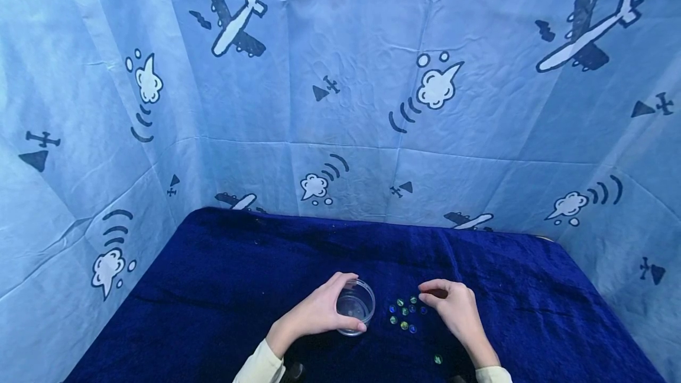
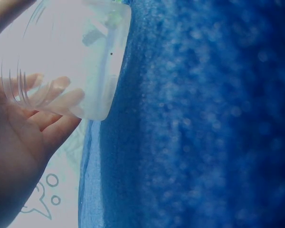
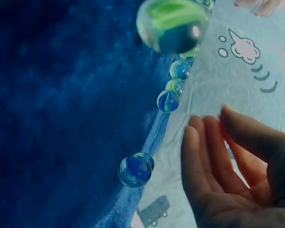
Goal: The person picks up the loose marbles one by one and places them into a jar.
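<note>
My left hand (image 1: 314,312) holds a clear round plastic tub (image 1: 354,306), thumb and fingers spread around its side. In the left wrist view the tub (image 2: 71,52) stands on the cloth, with fingertips showing through its wall. Several glass marbles (image 1: 404,311), green and blue, lie in a loose group right of the tub. Over the right edge of this group is my right hand (image 1: 456,311), thumb and fingers curved toward each other with a gap between them. In the right wrist view, blue marbles (image 3: 135,171) lie beside the fingertips, and none shows between them.
One green marble (image 1: 438,359) lies apart, nearer the front. Dark blue velvety cloth (image 1: 266,265) covers the table. A light blue curtain (image 1: 362,117) printed with planes and clouds hangs behind and at both sides.
</note>
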The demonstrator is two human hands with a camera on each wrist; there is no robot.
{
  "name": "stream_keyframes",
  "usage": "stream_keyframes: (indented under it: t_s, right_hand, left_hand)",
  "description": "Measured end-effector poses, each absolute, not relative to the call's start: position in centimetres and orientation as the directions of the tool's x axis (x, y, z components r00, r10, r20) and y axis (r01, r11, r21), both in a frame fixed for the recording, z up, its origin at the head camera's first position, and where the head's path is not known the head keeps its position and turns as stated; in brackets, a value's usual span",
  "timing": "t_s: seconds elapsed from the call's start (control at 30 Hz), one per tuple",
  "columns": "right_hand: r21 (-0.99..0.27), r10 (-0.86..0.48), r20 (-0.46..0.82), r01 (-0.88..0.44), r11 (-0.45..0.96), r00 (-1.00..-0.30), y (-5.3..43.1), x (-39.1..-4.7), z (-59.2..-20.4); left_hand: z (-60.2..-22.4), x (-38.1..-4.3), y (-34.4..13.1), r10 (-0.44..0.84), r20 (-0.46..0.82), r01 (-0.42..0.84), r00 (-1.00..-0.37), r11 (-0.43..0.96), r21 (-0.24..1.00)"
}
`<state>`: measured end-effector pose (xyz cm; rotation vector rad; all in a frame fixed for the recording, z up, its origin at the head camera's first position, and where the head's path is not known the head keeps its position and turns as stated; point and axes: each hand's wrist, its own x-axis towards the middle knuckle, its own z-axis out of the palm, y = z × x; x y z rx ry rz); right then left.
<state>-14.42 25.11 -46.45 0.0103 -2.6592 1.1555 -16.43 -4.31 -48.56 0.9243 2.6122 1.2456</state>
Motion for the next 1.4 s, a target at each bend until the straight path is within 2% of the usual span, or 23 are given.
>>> stream_keyframes:
  t_s: [0.1, 0.63, 1.1, 1.4]
  right_hand:
    - [-0.704, 0.058, 0.164, -0.075, 0.706, -0.985, 25.44, -14.44, -46.57]
    - [-0.69, -0.01, 0.097, -0.075, 0.72, -0.995, 25.76, -14.48, -47.41]
    - [-0.602, -0.097, 0.175, -0.184, 0.777, -0.98, 25.57, -14.36, -47.47]
    - [-0.626, -0.056, 0.211, -0.179, 0.759, -0.976, 25.2, -14.2, -46.83]
  left_hand:
    - [-48.61, -16.43, -4.33, 0.565, 0.159, 0.479, -0.81, 0.48, 0.735]
    - [-48.73, -16.47, -4.38, 0.566, 0.14, 0.465, -0.813, 0.484, 0.742]
    - [-48.89, -16.42, -4.4, 0.565, 0.168, 0.49, -0.808, 0.484, 0.725]
    - [-48.98, -16.43, -4.37, 0.565, 0.175, 0.494, -0.806, 0.481, 0.724]
